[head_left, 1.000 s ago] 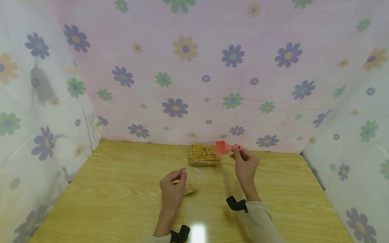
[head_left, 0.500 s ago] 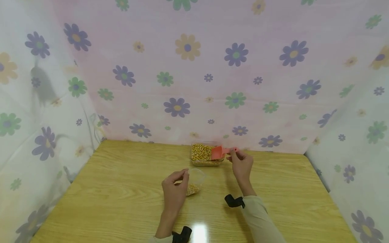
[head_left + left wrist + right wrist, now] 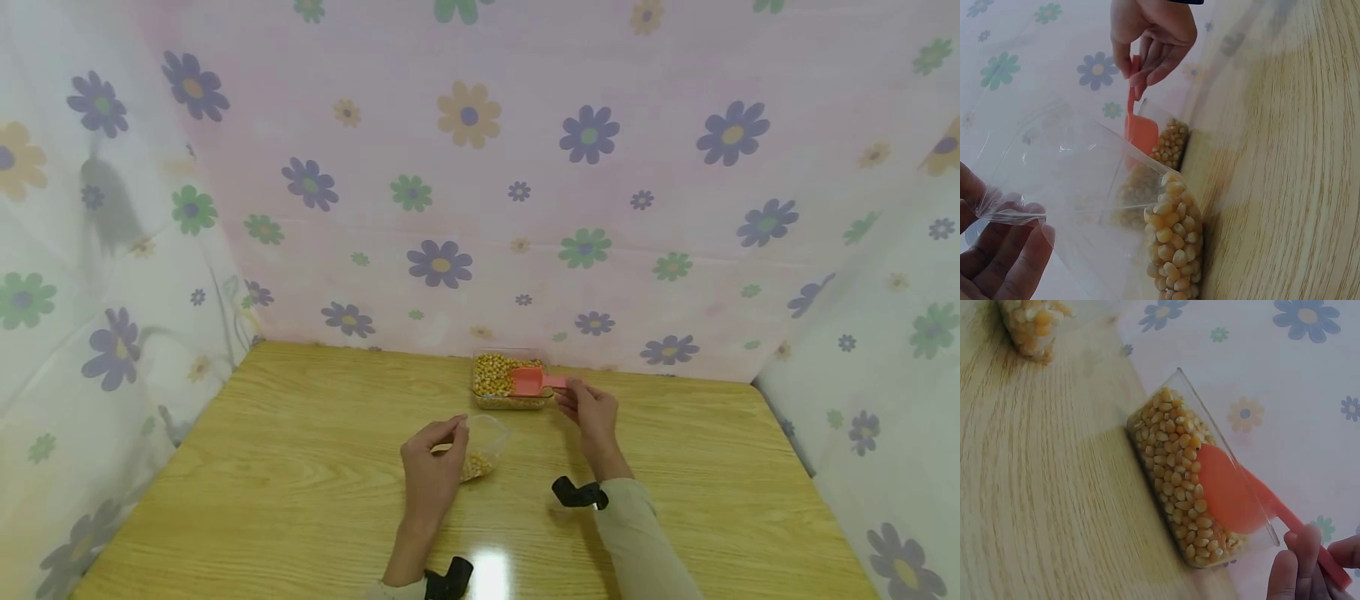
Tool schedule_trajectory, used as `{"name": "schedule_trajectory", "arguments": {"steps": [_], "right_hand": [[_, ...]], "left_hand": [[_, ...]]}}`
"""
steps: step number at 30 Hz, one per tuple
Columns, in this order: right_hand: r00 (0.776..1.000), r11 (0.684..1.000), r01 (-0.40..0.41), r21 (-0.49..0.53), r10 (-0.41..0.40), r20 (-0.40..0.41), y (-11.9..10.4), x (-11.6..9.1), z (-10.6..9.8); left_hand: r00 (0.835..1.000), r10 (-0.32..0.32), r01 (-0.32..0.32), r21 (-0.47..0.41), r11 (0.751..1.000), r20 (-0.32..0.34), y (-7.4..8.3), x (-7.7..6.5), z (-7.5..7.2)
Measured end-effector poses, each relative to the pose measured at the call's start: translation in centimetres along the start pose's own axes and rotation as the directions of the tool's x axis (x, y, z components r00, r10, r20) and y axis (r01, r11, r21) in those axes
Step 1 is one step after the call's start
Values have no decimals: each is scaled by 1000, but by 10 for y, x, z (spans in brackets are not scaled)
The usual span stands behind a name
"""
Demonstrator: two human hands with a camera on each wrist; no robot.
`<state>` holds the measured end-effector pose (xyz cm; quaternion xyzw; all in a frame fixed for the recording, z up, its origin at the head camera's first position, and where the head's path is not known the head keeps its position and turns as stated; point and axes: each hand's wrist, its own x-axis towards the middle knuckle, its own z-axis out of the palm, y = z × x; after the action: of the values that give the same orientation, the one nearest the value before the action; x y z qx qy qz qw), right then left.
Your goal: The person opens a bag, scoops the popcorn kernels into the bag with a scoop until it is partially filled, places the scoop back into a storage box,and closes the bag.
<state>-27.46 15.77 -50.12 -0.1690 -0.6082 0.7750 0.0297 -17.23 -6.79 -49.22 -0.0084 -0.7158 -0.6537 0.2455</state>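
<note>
My right hand (image 3: pixel 594 421) pinches the handle of a pink scoop (image 3: pixel 1225 487). The scoop's bowl rests among the corn kernels (image 3: pixel 1169 469) in a clear rectangular container (image 3: pixel 512 402), at its right side. My left hand (image 3: pixel 433 467) pinches the top edge of a clear plastic bag (image 3: pixel 1079 169) between thumb and fingers. Loose kernels (image 3: pixel 1172 244) fill the bag's bottom, which sits on the table in front of the container. In the left wrist view the bag's film partly veils the container behind it.
The wood-grain table (image 3: pixel 285 467) carries the container near its back edge. Flower-printed cloth (image 3: pixel 480 208) hangs behind and at both sides. A black wrist camera (image 3: pixel 577 492) sits on the right wrist, another wrist camera (image 3: pixel 450 577) on the left.
My right hand has moved left and down, lowering the scoop from above the container's right edge into the kernels. My left hand still holds the bag in nearly the same place.
</note>
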Motion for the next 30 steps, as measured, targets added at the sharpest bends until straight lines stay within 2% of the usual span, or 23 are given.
{"name": "schedule_trajectory", "arguments": {"steps": [6, 9, 12, 20, 24, 30], "right_hand": [[992, 984, -127, 128, 129, -11, 4, 2, -6], [983, 960, -176, 219, 181, -5, 7, 1, -9], [978, 934, -208, 291, 206, 36, 11, 0, -12], [971, 895, -232, 381, 189, 146, 15, -6, -15], [966, 896, -240, 374, 184, 181, 13, -10, -15], [965, 900, -242, 364, 183, 188, 9, -17, -13]], "left_hand": [[1000, -16, 16, 5, 1000, 8, 0, -1, 0], [1000, -28, 28, 9, 1000, 10, 0, -1, 0], [999, -37, 37, 7, 999, 13, -1, 0, -1], [1000, -30, 30, 14, 999, 9, -1, 0, 1], [999, -34, 34, 24, 999, 4, -2, -1, 1], [999, -39, 39, 20, 999, 5, -1, -2, 1]]}}
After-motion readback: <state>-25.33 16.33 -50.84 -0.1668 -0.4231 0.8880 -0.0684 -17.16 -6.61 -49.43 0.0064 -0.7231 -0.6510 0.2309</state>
